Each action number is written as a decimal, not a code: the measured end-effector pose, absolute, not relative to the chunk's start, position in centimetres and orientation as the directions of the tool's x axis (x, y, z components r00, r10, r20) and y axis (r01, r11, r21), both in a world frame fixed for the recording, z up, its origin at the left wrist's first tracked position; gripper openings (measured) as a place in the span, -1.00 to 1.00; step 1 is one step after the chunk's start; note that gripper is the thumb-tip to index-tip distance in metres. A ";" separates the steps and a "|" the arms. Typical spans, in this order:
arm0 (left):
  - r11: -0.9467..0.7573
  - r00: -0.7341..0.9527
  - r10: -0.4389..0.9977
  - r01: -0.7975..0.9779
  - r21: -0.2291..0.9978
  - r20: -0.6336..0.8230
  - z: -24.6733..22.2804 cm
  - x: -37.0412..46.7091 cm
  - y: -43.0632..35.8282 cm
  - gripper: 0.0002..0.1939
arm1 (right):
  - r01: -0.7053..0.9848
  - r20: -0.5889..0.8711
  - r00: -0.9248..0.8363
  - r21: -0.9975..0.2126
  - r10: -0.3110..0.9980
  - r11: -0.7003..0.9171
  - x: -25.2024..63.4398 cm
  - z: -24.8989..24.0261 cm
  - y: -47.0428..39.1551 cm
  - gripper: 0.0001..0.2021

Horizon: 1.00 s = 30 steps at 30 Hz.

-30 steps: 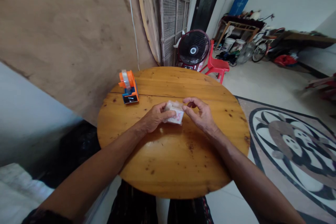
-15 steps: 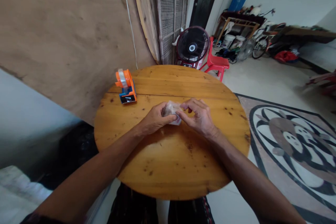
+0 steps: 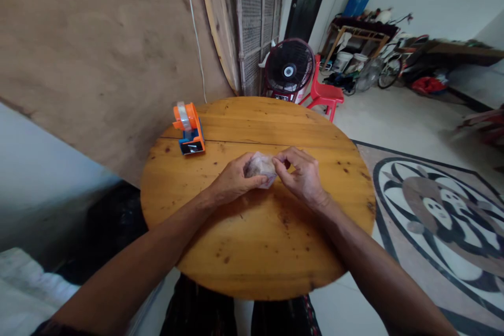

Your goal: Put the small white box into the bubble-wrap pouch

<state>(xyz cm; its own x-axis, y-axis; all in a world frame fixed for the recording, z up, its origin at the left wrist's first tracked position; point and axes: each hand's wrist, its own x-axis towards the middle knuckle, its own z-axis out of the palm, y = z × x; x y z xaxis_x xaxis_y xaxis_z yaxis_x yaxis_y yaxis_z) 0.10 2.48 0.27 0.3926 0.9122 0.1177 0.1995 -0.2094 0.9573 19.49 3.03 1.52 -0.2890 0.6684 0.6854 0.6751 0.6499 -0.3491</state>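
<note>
A small pale box-like packet [image 3: 263, 165], wrapped in something clear and shiny, is between my hands above the middle of the round wooden table [image 3: 252, 262]. My left hand [image 3: 237, 177] is closed around its left side, thumb across the near face. At its right edge, my right hand [image 3: 298, 172] pinches with thumb and forefinger; what lies between those fingertips is too small to make out. An orange and blue tape dispenser [image 3: 190, 128] with a roll of clear tape stands at the table's far left.
Behind the table are a dark red fan [image 3: 289, 68] and a red plastic chair [image 3: 326, 93]. A brown board [image 3: 98, 37] rises along the left side. Farther back are a cluttered desk [image 3: 358, 31] and a bicycle [image 3: 390, 71].
My right hand has shifted slightly right, and its thumb and forefinger have drawn closer together at the packet's edge. More of the packet's top shows; my left hand still holds it.
</note>
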 end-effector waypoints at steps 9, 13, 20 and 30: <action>-0.051 0.460 0.888 0.059 0.997 0.018 0.0 -0.4 2.8 -0.55 | 0.521 0.594 -0.189 -0.615 0.782 0.593 20.2 2.5 3.0 -0.85; 0.070 0.584 0.811 -0.037 0.997 -0.035 0.4 -0.6 2.8 -0.53 | 0.527 0.536 -0.239 -0.628 0.810 0.572 20.8 3.1 2.8 -0.83; 0.183 0.615 0.781 -0.063 0.981 -0.106 0.6 -0.4 2.8 -0.55 | 0.591 0.487 -0.337 -0.557 0.806 0.584 21.2 3.1 2.7 -0.86; 0.089 0.560 0.827 -0.023 0.996 -0.061 0.4 -0.6 3.1 -0.60 | 0.512 0.453 -0.432 -0.589 0.780 0.625 20.5 2.5 2.3 -0.81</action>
